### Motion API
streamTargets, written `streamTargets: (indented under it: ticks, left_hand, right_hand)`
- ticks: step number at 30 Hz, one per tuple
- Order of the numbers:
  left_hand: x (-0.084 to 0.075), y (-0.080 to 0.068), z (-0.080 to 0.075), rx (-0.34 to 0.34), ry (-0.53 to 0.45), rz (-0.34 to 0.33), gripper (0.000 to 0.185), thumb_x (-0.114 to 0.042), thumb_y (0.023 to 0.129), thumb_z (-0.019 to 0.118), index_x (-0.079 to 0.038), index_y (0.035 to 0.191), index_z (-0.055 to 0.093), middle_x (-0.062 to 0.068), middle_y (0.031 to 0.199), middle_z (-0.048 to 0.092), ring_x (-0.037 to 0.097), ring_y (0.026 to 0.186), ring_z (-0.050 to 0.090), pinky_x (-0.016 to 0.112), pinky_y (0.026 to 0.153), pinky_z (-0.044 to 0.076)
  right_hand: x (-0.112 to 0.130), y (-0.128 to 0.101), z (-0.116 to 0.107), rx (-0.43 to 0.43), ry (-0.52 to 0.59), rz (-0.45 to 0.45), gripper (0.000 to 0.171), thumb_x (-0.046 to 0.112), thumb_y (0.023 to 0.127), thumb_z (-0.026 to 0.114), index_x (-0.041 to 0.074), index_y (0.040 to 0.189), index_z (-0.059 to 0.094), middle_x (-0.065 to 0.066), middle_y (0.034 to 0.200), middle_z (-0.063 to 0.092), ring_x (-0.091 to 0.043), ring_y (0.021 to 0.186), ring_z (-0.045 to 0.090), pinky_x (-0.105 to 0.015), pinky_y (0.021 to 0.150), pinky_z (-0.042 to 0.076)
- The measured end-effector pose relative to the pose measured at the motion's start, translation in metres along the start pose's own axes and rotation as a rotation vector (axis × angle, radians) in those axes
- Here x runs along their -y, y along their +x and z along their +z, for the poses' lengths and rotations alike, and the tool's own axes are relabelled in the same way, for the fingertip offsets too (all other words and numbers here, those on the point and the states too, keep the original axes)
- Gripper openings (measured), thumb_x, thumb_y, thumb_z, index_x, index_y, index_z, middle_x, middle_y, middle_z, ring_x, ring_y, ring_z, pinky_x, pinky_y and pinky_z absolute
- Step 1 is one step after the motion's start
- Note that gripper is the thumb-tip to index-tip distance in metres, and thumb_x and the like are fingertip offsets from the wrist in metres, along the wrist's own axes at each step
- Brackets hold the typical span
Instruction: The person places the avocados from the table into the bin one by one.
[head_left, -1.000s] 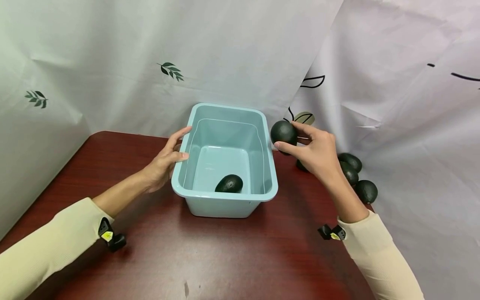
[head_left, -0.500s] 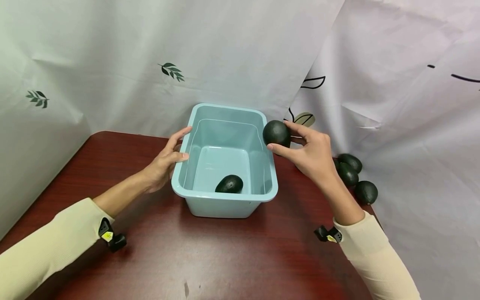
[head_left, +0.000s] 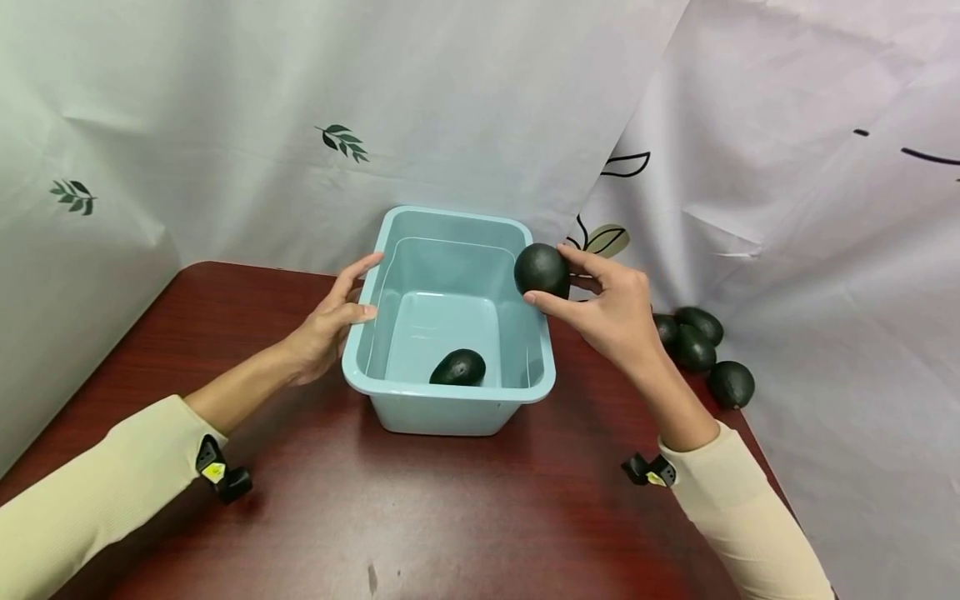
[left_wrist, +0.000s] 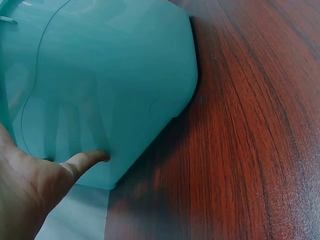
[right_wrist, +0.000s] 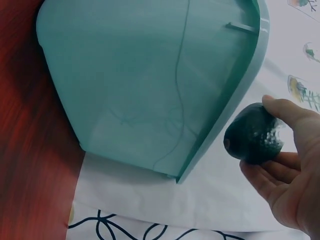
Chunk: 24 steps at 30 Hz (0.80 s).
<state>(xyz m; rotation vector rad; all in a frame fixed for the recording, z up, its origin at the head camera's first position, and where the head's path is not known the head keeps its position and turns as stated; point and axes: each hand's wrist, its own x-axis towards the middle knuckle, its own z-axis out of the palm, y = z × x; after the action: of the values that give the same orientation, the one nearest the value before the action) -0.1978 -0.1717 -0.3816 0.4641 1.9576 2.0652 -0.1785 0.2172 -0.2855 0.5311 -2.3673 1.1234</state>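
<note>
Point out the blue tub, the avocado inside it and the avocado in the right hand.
Blue tub [head_left: 438, 415], head view: near outer wall.
Avocado inside the tub [head_left: 459, 367], head view: visible upper side.
Held avocado [right_wrist: 251, 134], right wrist view: middle of its side.

Reddish-brown table [head_left: 450, 517] before pale leaf-printed sheeting [head_left: 480, 108], possibly cloth

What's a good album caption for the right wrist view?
A right hand holds a dark fruit near the rim of a teal tub.
</note>
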Motion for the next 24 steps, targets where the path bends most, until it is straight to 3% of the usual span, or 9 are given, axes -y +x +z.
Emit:
streamTargets:
  ticks: [4,11,15,24]
  left_hand:
    - [0.000,0.000,0.000,0.004,0.005,0.000,0.084,-0.022,0.103,0.050,-0.043,0.178,0.018,0.006,0.162,0.032,0.026,0.131,0.058,0.042,0.097,0.066]
    - [0.000,0.001,0.001,0.008,0.011,0.000,0.084,-0.022,0.103,0.050,-0.042,0.178,0.018,0.008,0.163,0.031,0.026,0.132,0.057,0.041,0.097,0.065]
    - [-0.001,0.001,0.001,0.005,0.014,0.002,0.084,-0.022,0.103,0.050,-0.042,0.178,0.018,0.007,0.162,0.031,0.026,0.133,0.056,0.040,0.097,0.065]
    - [-0.002,-0.001,0.002,-0.003,0.015,-0.004,0.084,-0.022,0.103,0.050,-0.042,0.178,0.018,0.012,0.163,0.030,0.026,0.131,0.057,0.042,0.096,0.065]
  right_hand:
    - [0.000,-0.001,0.003,0.014,0.007,-0.008,0.065,0.023,0.078,0.106,0.009,0.137,0.082,-0.011,0.127,0.085,-0.026,0.106,0.087,-0.026,0.096,0.065]
    - [0.004,-0.001,0.009,0.049,-0.001,-0.049,0.067,0.025,0.078,0.106,0.009,0.139,0.081,-0.008,0.128,0.085,-0.021,0.107,0.086,-0.024,0.095,0.065]
    - [0.006,0.000,0.012,0.062,0.011,-0.072,0.068,0.024,0.079,0.106,0.008,0.140,0.080,-0.009,0.130,0.085,-0.022,0.108,0.087,-0.027,0.096,0.066]
    - [0.011,-0.001,0.021,0.108,0.064,-0.120,0.069,0.018,0.078,0.106,0.002,0.139,0.079,-0.016,0.127,0.084,-0.026,0.103,0.087,-0.023,0.089,0.066]
